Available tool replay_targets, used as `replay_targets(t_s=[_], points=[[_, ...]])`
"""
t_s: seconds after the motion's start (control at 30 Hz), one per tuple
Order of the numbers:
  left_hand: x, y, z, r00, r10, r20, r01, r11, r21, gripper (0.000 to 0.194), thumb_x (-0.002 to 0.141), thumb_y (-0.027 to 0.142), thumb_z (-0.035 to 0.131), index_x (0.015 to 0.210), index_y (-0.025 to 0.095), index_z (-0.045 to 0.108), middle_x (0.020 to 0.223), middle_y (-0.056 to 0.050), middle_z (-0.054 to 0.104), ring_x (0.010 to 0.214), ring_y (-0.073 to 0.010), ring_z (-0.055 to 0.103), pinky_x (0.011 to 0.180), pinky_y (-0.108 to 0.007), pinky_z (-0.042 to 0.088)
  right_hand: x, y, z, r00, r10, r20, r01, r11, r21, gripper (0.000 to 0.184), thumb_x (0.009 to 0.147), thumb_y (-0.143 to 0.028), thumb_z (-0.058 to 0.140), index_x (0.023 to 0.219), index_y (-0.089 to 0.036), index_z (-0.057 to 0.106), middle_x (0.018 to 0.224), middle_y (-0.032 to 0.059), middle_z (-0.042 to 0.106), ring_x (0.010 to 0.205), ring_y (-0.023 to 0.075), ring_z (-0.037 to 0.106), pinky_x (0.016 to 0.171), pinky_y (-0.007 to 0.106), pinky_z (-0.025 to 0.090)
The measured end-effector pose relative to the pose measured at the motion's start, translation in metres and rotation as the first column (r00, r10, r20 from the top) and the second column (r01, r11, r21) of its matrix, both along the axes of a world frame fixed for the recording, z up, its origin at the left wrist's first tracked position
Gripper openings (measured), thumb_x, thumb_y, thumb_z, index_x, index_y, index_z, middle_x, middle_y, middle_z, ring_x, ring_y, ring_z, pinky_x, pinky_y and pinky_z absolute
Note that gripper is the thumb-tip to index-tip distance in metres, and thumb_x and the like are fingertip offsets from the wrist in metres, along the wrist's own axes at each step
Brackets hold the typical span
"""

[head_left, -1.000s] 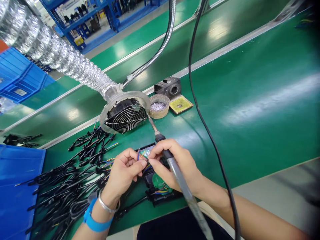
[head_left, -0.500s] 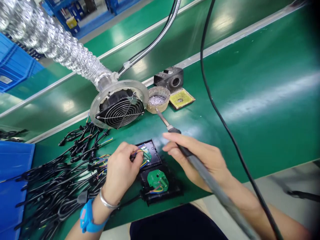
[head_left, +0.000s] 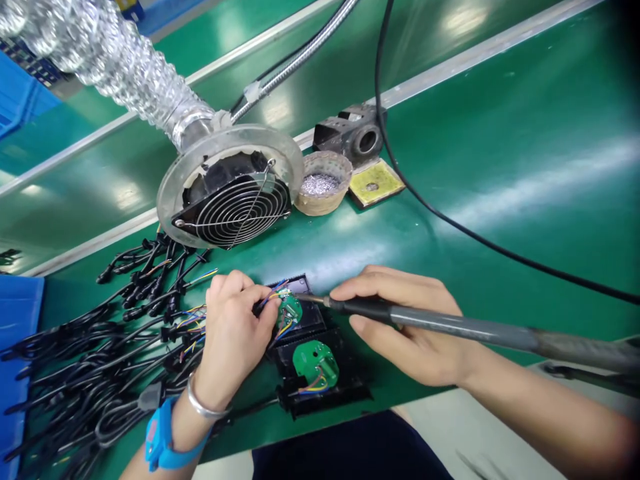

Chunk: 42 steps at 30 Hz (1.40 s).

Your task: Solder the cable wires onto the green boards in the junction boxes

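Note:
My left hand [head_left: 240, 317] pinches thin coloured wires [head_left: 280, 288] at the upper edge of a green circuit board [head_left: 290, 310]. That board sits in a black plastic case [head_left: 313, 320]. My right hand [head_left: 415, 320] grips a soldering iron [head_left: 440, 321] like a pen, its tip pointing left at the board's upper edge near the wires. Whether the tip touches a joint I cannot tell. Nearer to me, a second green circuit board [head_left: 313, 360] lies in another black case [head_left: 345, 387], with coloured wires at its lower edge.
A fume extractor fan [head_left: 240, 213] on a foil duct [head_left: 135, 73] hangs over the bench. Behind stand a tub of solder bits [head_left: 323, 200], a yellow sponge [head_left: 375, 183] and an iron holder [head_left: 353, 137]. Black cables [head_left: 100, 360] pile at left beside a blue bin [head_left: 20, 373].
My right hand has swung the soldering iron's tip from beside the solder tub down to the far circuit board. My left hand keeps its pinch on the wires. The view has shifted slightly.

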State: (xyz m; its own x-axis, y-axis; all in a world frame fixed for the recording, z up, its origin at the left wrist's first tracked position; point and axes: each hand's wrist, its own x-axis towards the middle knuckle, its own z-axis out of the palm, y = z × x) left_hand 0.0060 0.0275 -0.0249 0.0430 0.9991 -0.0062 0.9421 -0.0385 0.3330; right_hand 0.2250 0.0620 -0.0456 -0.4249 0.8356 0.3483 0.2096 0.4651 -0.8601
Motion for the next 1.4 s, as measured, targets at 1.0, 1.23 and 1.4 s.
replay_targets(t_s=[1.0, 1.23, 1.4], points=[[0.0009, -0.0014, -0.0038, 0.995, -0.068, -0.070, 0.072, 0.995, 0.069, 0.016, 0.090, 0.025, 0.059, 0.080, 0.019, 0.070, 0.075, -0.003, 0.056, 0.077, -0.0202, 0.045, 0.074, -0.036, 0.038, -0.0017, 0.0008, -0.0014, 0.999, 0.030, -0.030, -0.031, 0.999, -0.030, 0.023, 0.078, -0.010, 0.055, 0.093, -0.023, 0.067, 0.072, -0.0005, 0.066, 0.061, 0.0128, 0.060, 0.057, 0.026, 0.049], [0.0010, -0.0019, -0.0044, 0.996, -0.067, -0.052, 0.071, 0.994, 0.078, 0.014, 0.089, 0.023, 0.061, 0.080, 0.019, 0.071, 0.074, -0.003, 0.055, 0.077, -0.0202, 0.044, 0.074, -0.035, 0.038, -0.0013, -0.0001, -0.0039, 0.996, 0.002, -0.094, -0.001, 1.000, 0.013, 0.023, 0.077, -0.010, 0.055, 0.093, -0.020, 0.067, 0.074, 0.0011, 0.066, 0.062, 0.0130, 0.058, 0.055, 0.026, 0.047], [0.0000, -0.0018, -0.0051, 0.997, -0.067, -0.040, 0.070, 0.995, 0.073, 0.014, 0.089, 0.024, 0.061, 0.080, 0.021, 0.071, 0.074, -0.003, 0.056, 0.078, -0.0203, 0.045, 0.074, -0.036, 0.039, 0.0017, 0.0015, 0.0003, 0.995, -0.027, -0.095, 0.032, 0.999, 0.044, 0.022, 0.077, -0.009, 0.054, 0.092, -0.020, 0.065, 0.070, 0.0013, 0.064, 0.057, 0.0128, 0.055, 0.050, 0.027, 0.045]])
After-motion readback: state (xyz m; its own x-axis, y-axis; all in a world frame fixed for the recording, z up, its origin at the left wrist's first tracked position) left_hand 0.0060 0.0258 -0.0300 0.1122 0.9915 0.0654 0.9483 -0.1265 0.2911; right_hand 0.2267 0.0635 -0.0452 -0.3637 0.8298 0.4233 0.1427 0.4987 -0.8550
